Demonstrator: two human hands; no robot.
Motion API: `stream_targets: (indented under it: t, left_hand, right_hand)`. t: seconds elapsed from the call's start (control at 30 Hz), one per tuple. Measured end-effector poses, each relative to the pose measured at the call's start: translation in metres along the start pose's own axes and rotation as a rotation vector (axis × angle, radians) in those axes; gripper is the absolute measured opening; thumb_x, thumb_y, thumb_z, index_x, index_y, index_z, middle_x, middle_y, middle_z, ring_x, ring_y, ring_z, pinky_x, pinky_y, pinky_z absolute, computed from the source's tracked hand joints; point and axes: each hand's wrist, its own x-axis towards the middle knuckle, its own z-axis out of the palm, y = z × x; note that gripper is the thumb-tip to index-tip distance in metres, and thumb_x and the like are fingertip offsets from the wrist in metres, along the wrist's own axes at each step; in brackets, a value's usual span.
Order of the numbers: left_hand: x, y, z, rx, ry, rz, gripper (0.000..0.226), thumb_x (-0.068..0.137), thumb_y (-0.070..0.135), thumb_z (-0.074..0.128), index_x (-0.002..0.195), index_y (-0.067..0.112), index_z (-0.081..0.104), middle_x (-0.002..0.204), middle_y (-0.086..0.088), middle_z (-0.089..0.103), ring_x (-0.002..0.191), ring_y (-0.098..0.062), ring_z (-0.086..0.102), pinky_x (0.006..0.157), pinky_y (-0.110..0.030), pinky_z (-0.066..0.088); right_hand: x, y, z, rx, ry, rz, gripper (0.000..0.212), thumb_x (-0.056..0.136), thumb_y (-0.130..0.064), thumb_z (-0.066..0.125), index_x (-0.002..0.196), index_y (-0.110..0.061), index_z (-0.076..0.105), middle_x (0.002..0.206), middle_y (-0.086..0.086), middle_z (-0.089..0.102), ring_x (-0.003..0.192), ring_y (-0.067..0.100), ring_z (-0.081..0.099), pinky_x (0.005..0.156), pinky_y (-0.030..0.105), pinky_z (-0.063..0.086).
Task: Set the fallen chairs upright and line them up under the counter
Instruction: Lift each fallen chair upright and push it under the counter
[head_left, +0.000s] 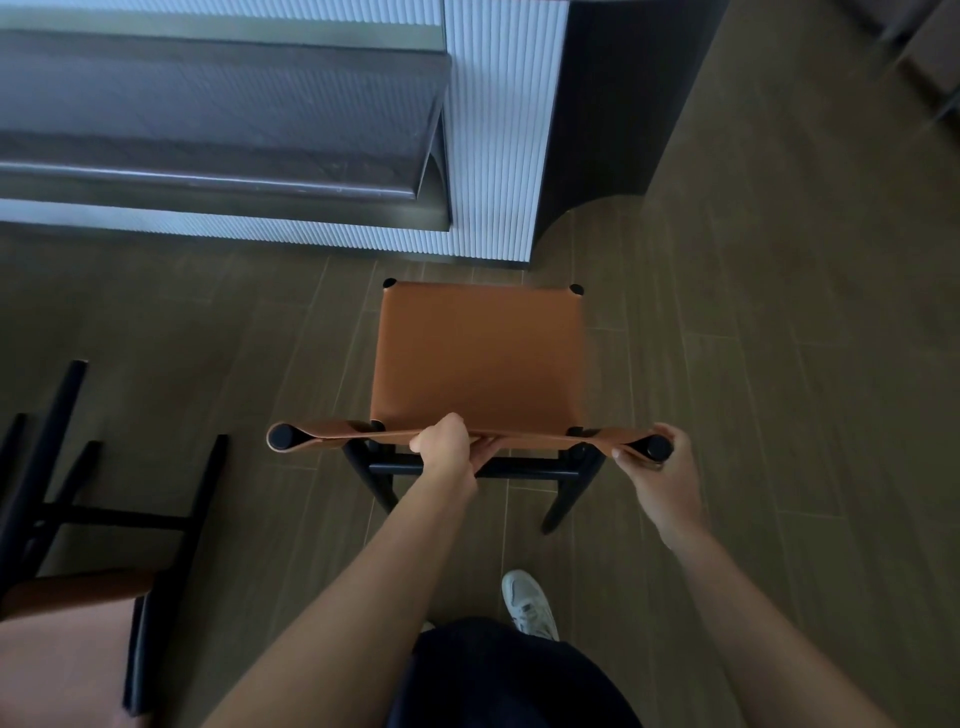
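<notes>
The tan leather chair stands upright on its black legs on the wood-look floor, its seat facing the fluted white counter front, and its front edge lies near the foot of that front, close to the counter's right end. The left hand is curled around the top of the leather backrest near its middle, fingers tucked under the strap. The right hand is wrapped around the backrest's right end, where the black post cap shows. Both hands are closed on it.

Righting this chair looks done; the step in hand seems to be sliding it in beneath the grey counter top, which overhangs to the left. The next move likely calls for a push forward and somewhat left, keeping the seat square to the counter front.

A second chair lies tipped over at the lower left, legs pointing up and away; it is not yet righted. A white sneaker stands behind the upright chair.
</notes>
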Motion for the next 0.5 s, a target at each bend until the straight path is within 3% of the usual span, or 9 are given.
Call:
stream_targets:
  t: [0.1,0.2,0.27,0.37,0.43,0.5]
  left_hand:
    - [0.001,-0.001,0.0,0.009,0.016,0.004,0.049,0.09,-0.006,0.042,0.136,0.007,0.031,0.112,-0.021,0.048,0.079,-0.036,0.059,0.05,-0.045,0.059]
    - [0.005,-0.004,0.0,-0.01,0.019,0.02,0.051,0.091,-0.005,0.041,0.138,0.007,0.03,0.116,-0.02,0.046,0.077,-0.034,0.058,0.046,-0.04,0.057]
    - [0.006,-0.005,-0.002,-0.012,0.015,0.024,0.051,0.092,-0.002,0.039,0.141,0.009,0.029,0.115,-0.019,0.048,0.077,-0.033,0.06,0.049,-0.041,0.058]
    - [0.01,-0.005,-0.008,-0.02,0.004,0.029,0.043,0.097,0.011,0.036,0.14,0.01,0.032,0.124,-0.021,0.051,0.08,-0.034,0.061,0.06,-0.045,0.06]
    - [0.016,-0.003,-0.017,-0.019,0.02,0.036,0.041,0.099,0.019,0.036,0.138,0.007,0.034,0.121,-0.023,0.056,0.084,-0.034,0.063,0.069,-0.047,0.057]
    - [0.024,0.003,-0.027,-0.016,0.054,0.047,0.042,0.099,0.023,0.039,0.137,0.005,0.039,0.119,-0.021,0.059,0.092,-0.033,0.063,0.075,-0.049,0.054]
  right_hand:
    - [0.0,-0.001,0.0,0.031,-0.004,0.009,0.054,0.083,-0.02,0.078,0.128,-0.022,0.049,0.116,-0.004,0.061,0.099,0.017,0.061,0.088,0.035,0.049]
    - [-0.004,-0.003,0.002,0.094,0.004,0.02,0.041,0.083,-0.018,0.078,0.113,-0.031,0.053,0.104,-0.008,0.065,0.095,0.013,0.064,0.073,0.025,0.048]
    - [-0.008,-0.007,0.006,0.175,0.02,0.079,0.042,0.084,-0.015,0.076,0.118,-0.026,0.055,0.106,-0.006,0.065,0.098,0.012,0.063,0.078,0.025,0.048]
    - [-0.014,-0.012,0.015,0.405,-0.012,0.405,0.051,0.081,-0.007,0.077,0.125,-0.01,0.05,0.112,0.008,0.061,0.101,0.019,0.061,0.098,0.04,0.051]
    - [-0.021,-0.021,0.02,0.559,-0.152,0.641,0.053,0.077,0.0,0.078,0.122,-0.003,0.051,0.113,0.014,0.057,0.101,0.024,0.061,0.095,0.043,0.054]
    - [-0.025,-0.03,0.028,0.798,-0.309,0.733,0.036,0.079,0.004,0.073,0.111,0.001,0.058,0.116,0.019,0.057,0.112,0.032,0.057,0.094,0.046,0.053]
